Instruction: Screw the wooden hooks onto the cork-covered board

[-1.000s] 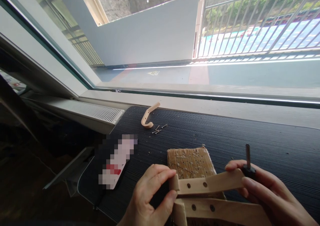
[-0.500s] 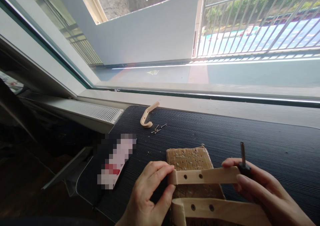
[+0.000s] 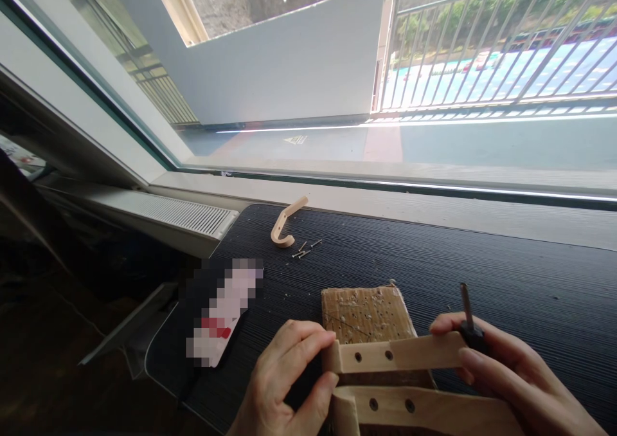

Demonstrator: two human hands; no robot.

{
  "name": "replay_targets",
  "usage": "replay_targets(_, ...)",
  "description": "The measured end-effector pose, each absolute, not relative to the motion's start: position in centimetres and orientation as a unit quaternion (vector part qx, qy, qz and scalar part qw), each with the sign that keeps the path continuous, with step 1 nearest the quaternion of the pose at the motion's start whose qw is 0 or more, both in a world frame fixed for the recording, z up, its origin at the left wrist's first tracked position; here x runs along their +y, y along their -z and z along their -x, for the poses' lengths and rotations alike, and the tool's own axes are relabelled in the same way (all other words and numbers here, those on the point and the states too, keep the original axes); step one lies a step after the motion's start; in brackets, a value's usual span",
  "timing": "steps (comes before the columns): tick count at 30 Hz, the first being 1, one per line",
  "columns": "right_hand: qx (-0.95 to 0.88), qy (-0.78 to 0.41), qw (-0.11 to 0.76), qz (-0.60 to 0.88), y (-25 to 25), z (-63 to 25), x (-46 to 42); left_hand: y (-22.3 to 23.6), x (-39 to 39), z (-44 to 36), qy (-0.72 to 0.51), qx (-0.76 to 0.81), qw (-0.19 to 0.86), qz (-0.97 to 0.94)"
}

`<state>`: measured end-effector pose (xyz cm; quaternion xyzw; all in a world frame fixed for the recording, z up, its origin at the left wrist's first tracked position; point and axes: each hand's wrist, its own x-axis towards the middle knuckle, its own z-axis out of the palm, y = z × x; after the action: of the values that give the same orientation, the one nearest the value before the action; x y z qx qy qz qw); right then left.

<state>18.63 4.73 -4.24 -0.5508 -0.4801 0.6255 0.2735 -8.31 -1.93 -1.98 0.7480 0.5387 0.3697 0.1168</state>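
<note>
Between left hand point(image 3: 285, 379) and right hand point(image 3: 513, 366), both pinching it, lies one smooth two-holed pale-wood strip point(image 3: 419, 352) over one pitted brown slab point(image 3: 369, 314); the right also grips one metal-shafted black tool point(image 3: 473, 335).

Left hand point(image 3: 282, 366), near centre: bare, slim fingers, rounded knuckles, smooth back. Right hand point(image 3: 515, 362), near right: also bare, similar slim build, uncovered down to the wrist. Nail detail too small to read.

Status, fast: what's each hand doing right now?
Left hand: closed, fingers pinching the upper wooden piece's near end.
Right hand: closed, holding that piece's other end and a tool.
</note>
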Motion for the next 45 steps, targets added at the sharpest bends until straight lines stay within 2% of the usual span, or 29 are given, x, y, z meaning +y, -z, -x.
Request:
replay_targets(7, -0.505, -0.619, 0.236, 0.554, 5.9, -20.2, 5.0, 2.2, -2.1, 8.5, -0.371, 0.522, 0.141, -0.755)
replay_targets(20, -0.525, -0.608, 0.254, 0.539, 6.0, -19.8, 4.9, 2.5, -1.5, 8.2, -0.385, 0.528, 0.104, -0.75)
replay_targets(25, -0.543, -0.575, 0.275, 0.547, 5.7, -19.5, 5.1, 2.4, -1.5, 8.3, -0.39, 0.522, 0.109, -0.751)
replay_targets(35, -0.53, -0.609, 0.28, 0.52, 5.9, -20.0, 4.9, 2.4, -2.0, 8.5, -0.379, 0.511, 0.143, -0.758)
replay_targets(45, -0.57, -0.538, 0.284, 0.551, 5.9, -19.6, 5.0, 2.5, -1.4, 8.4, -0.395, 0.508, 0.113, -0.757)
